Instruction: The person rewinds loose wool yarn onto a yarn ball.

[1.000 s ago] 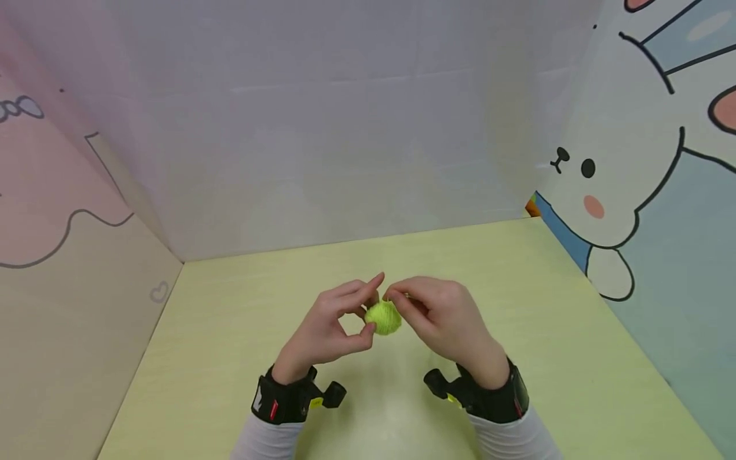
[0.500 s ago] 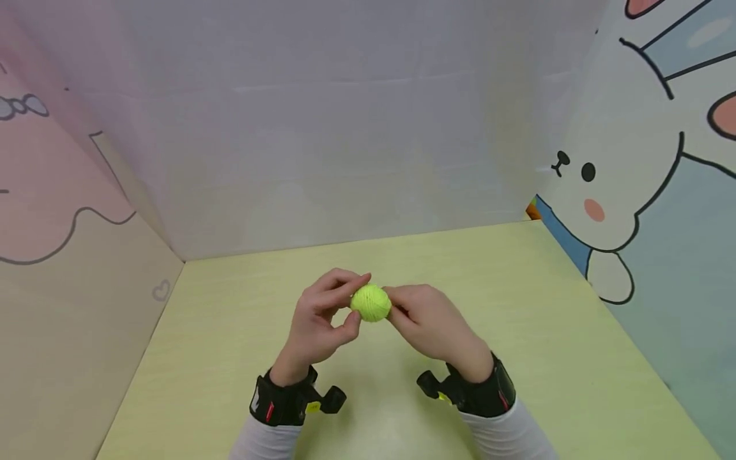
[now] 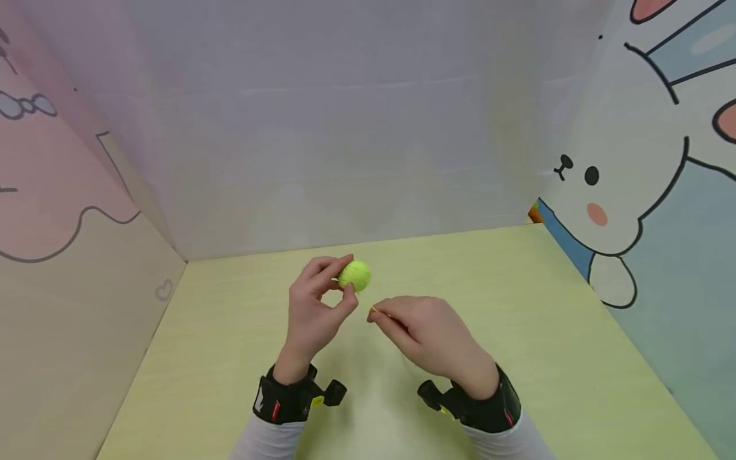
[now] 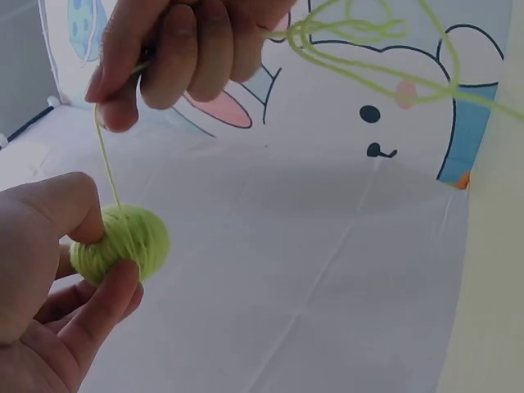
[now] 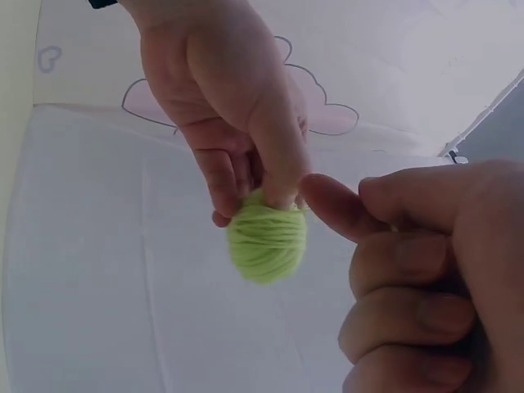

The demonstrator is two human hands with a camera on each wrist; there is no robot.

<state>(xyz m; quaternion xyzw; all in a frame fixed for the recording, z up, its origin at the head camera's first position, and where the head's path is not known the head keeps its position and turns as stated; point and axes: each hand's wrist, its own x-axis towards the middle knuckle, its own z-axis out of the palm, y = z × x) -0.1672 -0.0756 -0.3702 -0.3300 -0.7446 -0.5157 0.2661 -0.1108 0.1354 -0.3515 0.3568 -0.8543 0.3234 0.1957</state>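
Note:
A small ball of yellow-green yarn (image 3: 355, 275) is held up over the table between the thumb and fingers of my left hand (image 3: 315, 306). Its wound strands show clearly in the right wrist view, where the ball (image 5: 267, 241) hangs below the left hand's fingertips. My right hand (image 3: 434, 332), lower and to the right, pinches the yarn strand (image 4: 107, 160) between thumb and forefinger, its other fingers curled. That strand runs taut from the ball to the pinch in the left wrist view. Beyond the right hand, loose loops of yarn (image 4: 368, 37) dangle.
The pale yellow table (image 3: 241, 338) lies under both hands. A plain whitish wall sheet (image 3: 322, 140) stands at the back, with a pink-and-cream panel (image 3: 52, 185) on the left and a rabbit-print panel (image 3: 650, 211) on the right. Each wrist wears a black camera strap (image 3: 284, 396).
My left hand has moved the yarn ball up and to the left. My right hand came in close to the ball, then drew away down and right, holding the strand.

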